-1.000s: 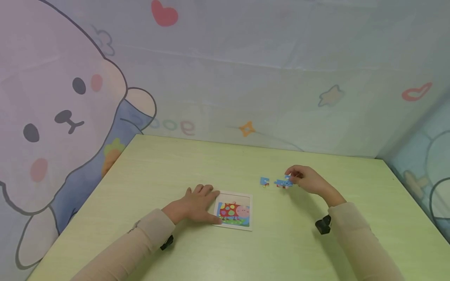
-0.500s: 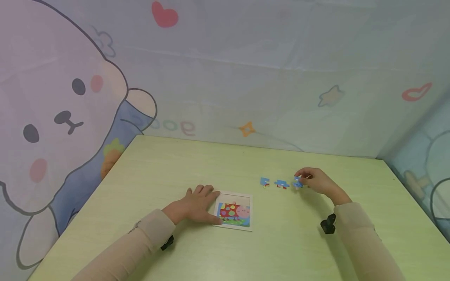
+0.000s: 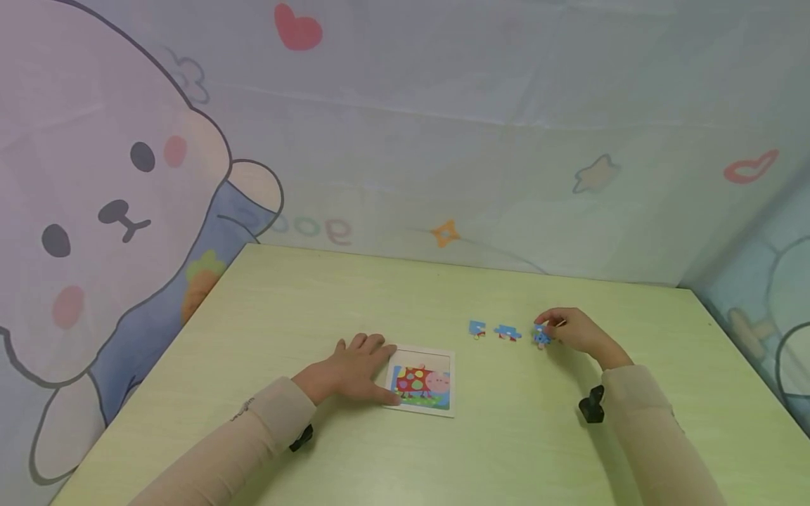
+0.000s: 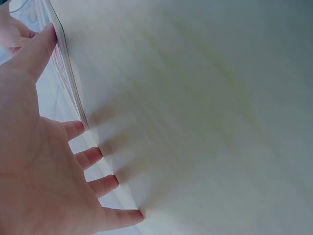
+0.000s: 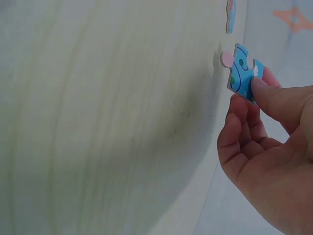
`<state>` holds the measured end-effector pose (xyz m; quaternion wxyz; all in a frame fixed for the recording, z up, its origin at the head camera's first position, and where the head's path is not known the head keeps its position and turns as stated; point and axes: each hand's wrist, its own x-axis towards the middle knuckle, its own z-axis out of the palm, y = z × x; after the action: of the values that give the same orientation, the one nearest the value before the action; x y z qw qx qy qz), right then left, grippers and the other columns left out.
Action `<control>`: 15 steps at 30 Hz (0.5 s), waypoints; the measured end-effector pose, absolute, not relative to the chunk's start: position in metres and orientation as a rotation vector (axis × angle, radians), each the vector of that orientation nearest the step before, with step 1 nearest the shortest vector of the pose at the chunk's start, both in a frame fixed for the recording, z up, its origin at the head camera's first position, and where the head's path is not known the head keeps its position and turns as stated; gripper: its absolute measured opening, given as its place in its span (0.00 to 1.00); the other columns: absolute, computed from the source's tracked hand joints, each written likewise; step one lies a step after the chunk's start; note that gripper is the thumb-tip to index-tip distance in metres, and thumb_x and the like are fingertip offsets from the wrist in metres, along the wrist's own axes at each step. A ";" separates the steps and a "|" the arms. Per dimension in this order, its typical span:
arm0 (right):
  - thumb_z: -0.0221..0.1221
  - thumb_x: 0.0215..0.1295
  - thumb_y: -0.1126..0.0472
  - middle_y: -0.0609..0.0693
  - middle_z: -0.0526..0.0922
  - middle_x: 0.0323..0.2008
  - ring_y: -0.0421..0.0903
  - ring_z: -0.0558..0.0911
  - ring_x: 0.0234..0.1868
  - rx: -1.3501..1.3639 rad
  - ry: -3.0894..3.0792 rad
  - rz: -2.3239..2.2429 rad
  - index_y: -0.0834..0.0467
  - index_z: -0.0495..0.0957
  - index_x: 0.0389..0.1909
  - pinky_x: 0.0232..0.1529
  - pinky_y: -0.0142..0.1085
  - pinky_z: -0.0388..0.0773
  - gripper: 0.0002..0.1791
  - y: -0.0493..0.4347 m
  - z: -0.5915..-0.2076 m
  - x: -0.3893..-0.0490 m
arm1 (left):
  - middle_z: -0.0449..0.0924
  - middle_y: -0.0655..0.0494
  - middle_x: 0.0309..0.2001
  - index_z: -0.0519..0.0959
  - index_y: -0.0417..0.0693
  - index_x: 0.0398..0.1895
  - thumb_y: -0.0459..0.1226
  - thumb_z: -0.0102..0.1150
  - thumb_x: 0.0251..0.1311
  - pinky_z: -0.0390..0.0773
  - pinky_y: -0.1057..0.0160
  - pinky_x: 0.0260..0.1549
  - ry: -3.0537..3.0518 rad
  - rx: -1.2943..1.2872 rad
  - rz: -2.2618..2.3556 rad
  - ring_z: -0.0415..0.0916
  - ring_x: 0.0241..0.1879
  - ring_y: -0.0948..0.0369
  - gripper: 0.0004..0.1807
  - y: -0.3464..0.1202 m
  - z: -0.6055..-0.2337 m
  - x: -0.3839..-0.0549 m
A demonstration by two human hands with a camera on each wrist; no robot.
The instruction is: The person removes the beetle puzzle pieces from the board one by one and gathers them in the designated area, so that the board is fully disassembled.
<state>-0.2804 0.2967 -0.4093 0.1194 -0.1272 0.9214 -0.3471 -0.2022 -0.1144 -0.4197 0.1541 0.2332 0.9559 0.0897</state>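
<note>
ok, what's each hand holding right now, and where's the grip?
Right hand pinches a blue puzzle piece by one edge, thumb against fingertips. Left hand holds nothing; it rests flat against the puzzle frame's left edge.

pale green table (image 3: 285,302) against pastel cartoon bear wall cloth (image 3: 114,183).

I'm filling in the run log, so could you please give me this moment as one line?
left hand: flat, steadying puzzle tray | right hand: pinching blue puzzle piece | two loose pieces on table
</note>
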 end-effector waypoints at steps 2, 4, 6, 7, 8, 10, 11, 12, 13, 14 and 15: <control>0.53 0.70 0.66 0.58 0.75 0.39 0.48 0.71 0.35 -0.373 2.705 -0.998 0.68 0.77 0.48 0.34 0.37 0.71 0.11 0.296 -0.410 -0.280 | 0.53 0.47 0.72 0.58 0.50 0.73 0.66 0.60 0.51 0.52 0.32 0.62 2.739 0.668 0.253 0.50 0.69 0.45 0.51 -0.114 -0.419 -0.202; 0.54 0.69 0.66 0.58 0.75 0.39 0.49 0.71 0.36 -0.377 2.716 -0.975 0.67 0.78 0.47 0.34 0.38 0.70 0.11 0.294 -0.411 -0.280 | 0.53 0.47 0.72 0.58 0.50 0.73 0.66 0.60 0.51 0.52 0.32 0.62 2.738 0.668 0.255 0.50 0.69 0.45 0.51 -0.114 -0.419 -0.202; 0.54 0.69 0.66 0.59 0.76 0.39 0.50 0.71 0.38 -0.375 2.718 -0.966 0.67 0.78 0.47 0.36 0.38 0.69 0.11 0.295 -0.412 -0.280 | 0.53 0.47 0.72 0.58 0.50 0.73 0.66 0.60 0.51 0.52 0.32 0.62 2.737 0.668 0.253 0.50 0.70 0.45 0.51 -0.114 -0.418 -0.201; 0.54 0.69 0.65 0.59 0.76 0.40 0.50 0.71 0.38 -0.372 2.715 -0.970 0.66 0.78 0.47 0.36 0.38 0.69 0.11 0.295 -0.413 -0.281 | 0.53 0.47 0.72 0.58 0.50 0.73 0.66 0.60 0.51 0.52 0.32 0.62 2.738 0.668 0.249 0.50 0.70 0.45 0.51 -0.114 -0.418 -0.201; 0.54 0.69 0.65 0.58 0.76 0.39 0.50 0.71 0.38 -0.382 2.714 -0.971 0.65 0.79 0.47 0.37 0.39 0.69 0.11 0.296 -0.414 -0.282 | 0.53 0.47 0.72 0.58 0.50 0.73 0.66 0.60 0.51 0.52 0.32 0.62 2.738 0.668 0.248 0.50 0.70 0.45 0.51 -0.114 -0.418 -0.201; 0.54 0.69 0.63 0.58 0.76 0.39 0.51 0.71 0.38 -0.410 2.708 -0.979 0.64 0.79 0.46 0.37 0.39 0.69 0.11 0.298 -0.415 -0.283 | 0.53 0.47 0.72 0.58 0.50 0.73 0.66 0.60 0.51 0.52 0.32 0.62 2.739 0.667 0.243 0.50 0.70 0.45 0.51 -0.114 -0.418 -0.201; 0.54 0.69 0.62 0.57 0.76 0.38 0.50 0.71 0.37 -0.442 2.712 -0.984 0.64 0.79 0.45 0.36 0.38 0.69 0.11 0.299 -0.415 -0.284 | 0.53 0.47 0.72 0.58 0.50 0.73 0.66 0.59 0.51 0.52 0.32 0.62 2.740 0.667 0.240 0.50 0.70 0.45 0.51 -0.114 -0.418 -0.201; 0.55 0.69 0.61 0.57 0.76 0.37 0.50 0.71 0.37 -0.454 2.711 -0.986 0.63 0.80 0.45 0.37 0.39 0.69 0.11 0.300 -0.416 -0.284 | 0.53 0.47 0.72 0.58 0.50 0.73 0.66 0.59 0.51 0.52 0.32 0.62 2.742 0.667 0.238 0.50 0.70 0.45 0.51 -0.114 -0.418 -0.201; 0.55 0.69 0.61 0.57 0.76 0.37 0.50 0.71 0.37 -0.460 2.707 -0.992 0.63 0.80 0.45 0.37 0.39 0.69 0.11 0.300 -0.416 -0.284 | 0.53 0.47 0.72 0.58 0.50 0.73 0.66 0.59 0.51 0.52 0.32 0.62 2.742 0.666 0.236 0.50 0.70 0.45 0.51 -0.114 -0.418 -0.201; 0.54 0.69 0.61 0.58 0.76 0.37 0.51 0.71 0.37 -0.470 2.708 -0.986 0.63 0.79 0.45 0.37 0.39 0.69 0.11 0.301 -0.416 -0.284 | 0.53 0.47 0.72 0.58 0.50 0.73 0.66 0.59 0.51 0.52 0.32 0.62 2.742 0.666 0.238 0.50 0.70 0.45 0.51 -0.114 -0.418 -0.201; 0.54 0.69 0.61 0.58 0.76 0.38 0.51 0.71 0.37 -0.458 2.705 -0.986 0.63 0.79 0.45 0.38 0.40 0.69 0.11 0.300 -0.417 -0.285 | 0.53 0.47 0.72 0.57 0.50 0.74 0.66 0.59 0.51 0.51 0.32 0.62 2.743 0.666 0.236 0.50 0.70 0.45 0.51 -0.114 -0.418 -0.201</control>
<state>-0.2847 0.3003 -0.4165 0.1127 -0.1561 0.9219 -0.3362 -0.2013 -0.1145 -0.4181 0.1540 0.2322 0.9569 0.0824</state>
